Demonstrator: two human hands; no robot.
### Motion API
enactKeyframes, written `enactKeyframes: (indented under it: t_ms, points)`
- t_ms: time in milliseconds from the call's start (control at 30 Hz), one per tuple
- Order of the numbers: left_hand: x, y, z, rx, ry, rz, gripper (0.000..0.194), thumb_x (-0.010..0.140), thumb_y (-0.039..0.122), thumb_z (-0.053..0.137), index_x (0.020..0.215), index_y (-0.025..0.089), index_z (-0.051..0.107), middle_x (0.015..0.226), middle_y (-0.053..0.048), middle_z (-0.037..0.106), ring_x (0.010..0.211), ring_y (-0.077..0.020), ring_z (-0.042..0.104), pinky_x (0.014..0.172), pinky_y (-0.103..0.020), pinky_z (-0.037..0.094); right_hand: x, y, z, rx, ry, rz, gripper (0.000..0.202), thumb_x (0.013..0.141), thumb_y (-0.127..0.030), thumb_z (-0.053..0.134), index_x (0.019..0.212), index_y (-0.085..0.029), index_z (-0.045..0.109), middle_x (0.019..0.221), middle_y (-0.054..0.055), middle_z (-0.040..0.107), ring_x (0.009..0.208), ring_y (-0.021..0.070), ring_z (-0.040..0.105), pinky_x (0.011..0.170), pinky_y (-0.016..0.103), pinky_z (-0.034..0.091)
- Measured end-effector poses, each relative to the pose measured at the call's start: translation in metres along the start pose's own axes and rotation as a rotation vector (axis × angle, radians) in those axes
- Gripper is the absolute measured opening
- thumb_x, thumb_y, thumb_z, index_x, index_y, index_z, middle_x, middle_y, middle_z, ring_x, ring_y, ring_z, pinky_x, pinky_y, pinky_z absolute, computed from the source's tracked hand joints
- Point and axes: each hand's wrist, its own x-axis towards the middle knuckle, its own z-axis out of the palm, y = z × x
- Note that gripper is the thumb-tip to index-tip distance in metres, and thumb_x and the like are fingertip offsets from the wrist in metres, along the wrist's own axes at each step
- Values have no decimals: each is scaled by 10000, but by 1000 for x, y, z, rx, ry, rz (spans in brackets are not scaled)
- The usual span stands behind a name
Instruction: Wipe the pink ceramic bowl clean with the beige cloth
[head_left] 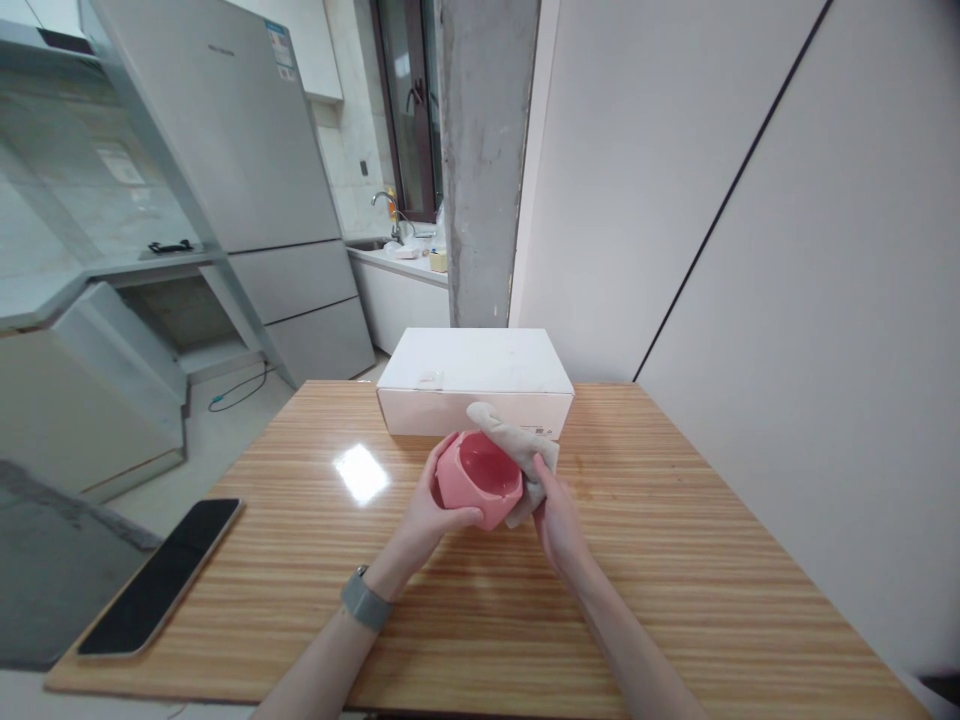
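Observation:
A pink faceted pot (469,490) is tilted so that its hollow inside faces up and to the right. My left hand (431,510) grips it from the left, with the thumb along its lower front. In my right hand (555,510) is a light grey cloth (517,440), bunched up and pressed against the pot's right side. One end of the cloth sticks out over the pot's upper rim. The fingers behind the cloth are partly hidden.
Behind my hands a closed white cardboard box (476,362) stands at the far edge of the wooden table (675,560). A dark-screened tablet or large phone (165,575) lies at the left edge. To the right rises a white panelled wall (787,250).

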Motion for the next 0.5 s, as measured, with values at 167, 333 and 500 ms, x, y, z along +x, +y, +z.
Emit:
enactKeyframes:
  t_ms: [167, 333, 500]
  points:
    - [1, 0, 1, -7, 34, 27, 962, 474, 221, 890, 1330, 260, 454, 1383, -103, 525, 1270, -340, 477, 1043, -438, 396, -2, -2, 6, 57, -46, 32, 378, 823, -527, 617, 1053, -246, 722, 1144, 30, 727, 1171, 241, 618, 1057, 385, 453]
    - [1, -2, 0, -11, 80, 72, 930, 528, 196, 870, 1344, 278, 430, 1396, -86, 511, 1284, -310, 472, 1054, -407, 396, -5, -1, 10, 118, -19, 72, 407, 795, -514, 653, 1089, -237, 706, 1212, 22, 694, 1246, 262, 556, 1091, 412, 414]
    - [0, 1, 1, 35, 111, 101, 956, 537, 204, 870, 1361, 299, 397, 1412, -75, 492, 1295, -306, 463, 1052, -402, 405, -8, 1, 10, 135, -21, 114, 416, 772, -515, 682, 1063, -219, 717, 1183, 29, 709, 1249, 285, 551, 1090, 427, 408]
